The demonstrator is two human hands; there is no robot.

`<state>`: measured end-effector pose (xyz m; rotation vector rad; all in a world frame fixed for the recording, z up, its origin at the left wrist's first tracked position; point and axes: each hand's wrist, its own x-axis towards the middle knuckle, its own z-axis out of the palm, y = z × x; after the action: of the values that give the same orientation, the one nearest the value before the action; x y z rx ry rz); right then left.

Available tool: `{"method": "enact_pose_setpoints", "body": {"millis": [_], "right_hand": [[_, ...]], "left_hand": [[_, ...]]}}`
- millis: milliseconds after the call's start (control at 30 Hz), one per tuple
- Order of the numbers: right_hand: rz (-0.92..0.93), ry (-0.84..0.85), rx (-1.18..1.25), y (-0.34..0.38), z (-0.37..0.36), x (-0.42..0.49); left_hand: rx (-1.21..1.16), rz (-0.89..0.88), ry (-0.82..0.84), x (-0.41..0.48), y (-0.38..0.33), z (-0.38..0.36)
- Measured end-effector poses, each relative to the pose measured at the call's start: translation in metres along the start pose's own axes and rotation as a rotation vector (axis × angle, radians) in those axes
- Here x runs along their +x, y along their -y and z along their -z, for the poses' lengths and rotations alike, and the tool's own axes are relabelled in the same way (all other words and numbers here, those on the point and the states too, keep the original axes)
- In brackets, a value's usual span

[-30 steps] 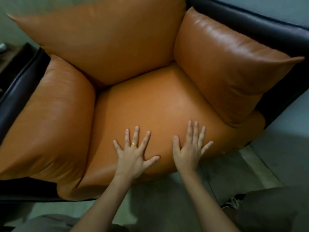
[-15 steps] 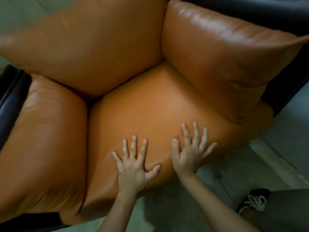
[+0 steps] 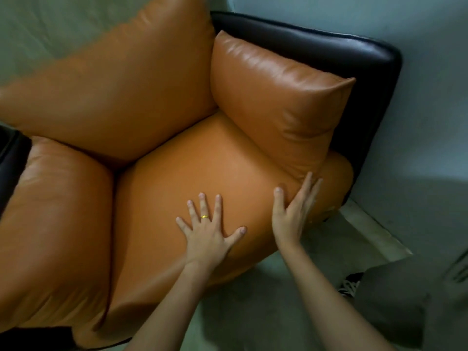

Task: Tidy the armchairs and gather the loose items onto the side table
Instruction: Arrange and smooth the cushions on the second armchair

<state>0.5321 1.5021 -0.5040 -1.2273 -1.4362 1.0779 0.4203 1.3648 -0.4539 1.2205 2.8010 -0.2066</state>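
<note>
In the head view, an armchair with a dark brown glossy leather frame (image 3: 354, 46) is filling most of the frame, and its orange leather seat cushion (image 3: 202, 168) is lying at the centre. A large orange leather back cushion (image 3: 121, 84) is leaning at the upper left, an orange leather side cushion (image 3: 278, 97) is standing at the upper right, and another orange leather arm cushion (image 3: 58, 211) is sitting at the left edge. The left hand (image 3: 206, 231), wearing a thin gold ring (image 3: 204, 216), is lying flat and spread on the seat cushion's front part. The right hand (image 3: 293, 211), fingers straight and together, is pressing against the seat cushion's right front, its fingertips touching the side cushion's lower corner. A black and white shoe (image 3: 350, 287) is showing on the pale green floor (image 3: 253, 312) at the lower right.
</note>
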Motion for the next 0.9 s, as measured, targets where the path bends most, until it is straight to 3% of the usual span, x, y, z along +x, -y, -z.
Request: {"method": "enact_pose_setpoints", "body": {"millis": [367, 733, 900], "right_hand": [[0.053, -0.093, -0.117, -0.016, 0.013, 0.066], [0.122, -0.179, -0.251, -0.027, 0.01, 0.085], [0.173, -0.329, -0.36, -0.036, -0.007, 0.089]], "left_hand": [[0.096, -0.314, -0.033, 0.036, -0.049, 0.011], [0.093, -0.336, -0.091, 0.043, -0.049, 0.006], [0.021, -0.383, -0.205, 0.054, -0.04, -0.009]]}}
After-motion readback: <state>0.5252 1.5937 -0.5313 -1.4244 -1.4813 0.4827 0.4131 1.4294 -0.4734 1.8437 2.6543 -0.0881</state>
